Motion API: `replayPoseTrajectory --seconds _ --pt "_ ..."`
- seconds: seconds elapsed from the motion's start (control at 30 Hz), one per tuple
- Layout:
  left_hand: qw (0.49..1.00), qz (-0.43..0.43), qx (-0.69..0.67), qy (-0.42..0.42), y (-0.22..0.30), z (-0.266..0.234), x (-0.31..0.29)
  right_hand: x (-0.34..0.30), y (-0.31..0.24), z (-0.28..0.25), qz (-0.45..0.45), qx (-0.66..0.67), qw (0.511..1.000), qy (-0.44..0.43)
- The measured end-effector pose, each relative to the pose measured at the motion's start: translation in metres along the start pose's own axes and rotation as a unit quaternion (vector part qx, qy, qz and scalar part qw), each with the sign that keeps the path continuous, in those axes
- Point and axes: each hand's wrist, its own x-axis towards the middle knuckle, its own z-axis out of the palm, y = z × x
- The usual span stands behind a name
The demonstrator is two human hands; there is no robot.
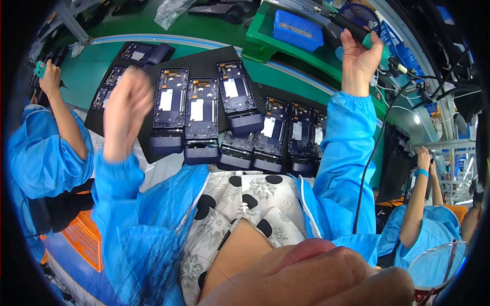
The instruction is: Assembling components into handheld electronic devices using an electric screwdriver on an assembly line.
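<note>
My right hand (361, 64) is raised at the upper right, its palm showing. Its thumb and fingers are at the black and teal body of an electric screwdriver (353, 26), whose cord trails from the teal end. My left hand (128, 104) hangs in the air over the left part of the bench; motion blurs its fingers, and I see nothing in it. Just right of it, dark handheld device housings (201, 109) lie on a black mat (212, 57), their insides facing up with white labels and orange connectors. One housing (236, 92) lies tilted, partly over others.
A blue bin (298, 31) of small metal parts stands on a green raised shelf (255, 41). Behind it is a fan (360, 16). A clear plastic bag (172, 13) lies at the back. Co-workers in blue sleeves (48, 153) sit at left and right; the left one holds a teal tool (40, 69).
</note>
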Motion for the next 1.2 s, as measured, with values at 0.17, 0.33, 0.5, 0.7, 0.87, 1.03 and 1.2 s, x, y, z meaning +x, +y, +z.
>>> replayPoseTrajectory --seconds 0.17,0.33,0.5,0.7,0.87,1.03,1.2 --pt "0.948 0.063 0.264 -0.167 -0.050 0.170 0.169 0.058 0.018 0.004 0.040 0.127 0.991 0.023" --pt "0.773 0.384 0.499 -0.075 -0.153 0.296 0.305 0.121 0.052 0.003 0.038 0.179 0.983 -0.030" --pt "0.568 0.390 0.705 -0.167 -0.178 0.305 0.304 0.144 0.068 0.012 0.065 0.023 0.996 -0.060" --pt "0.500 0.455 0.714 -0.182 -0.179 0.284 0.289 0.082 0.044 -0.004 0.019 -0.138 0.978 -0.154" --pt "0.424 0.366 0.805 -0.195 -0.181 0.283 0.270 0.068 0.058 -0.035 0.046 -0.167 0.976 -0.136" --pt "0.424 0.384 0.802 -0.173 -0.179 0.281 0.262 0.080 0.057 -0.059 0.112 -0.250 0.947 -0.167" --pt "0.462 0.357 0.770 -0.258 -0.173 0.274 0.272 0.051 0.021 -0.109 0.032 -0.437 0.886 -0.153"
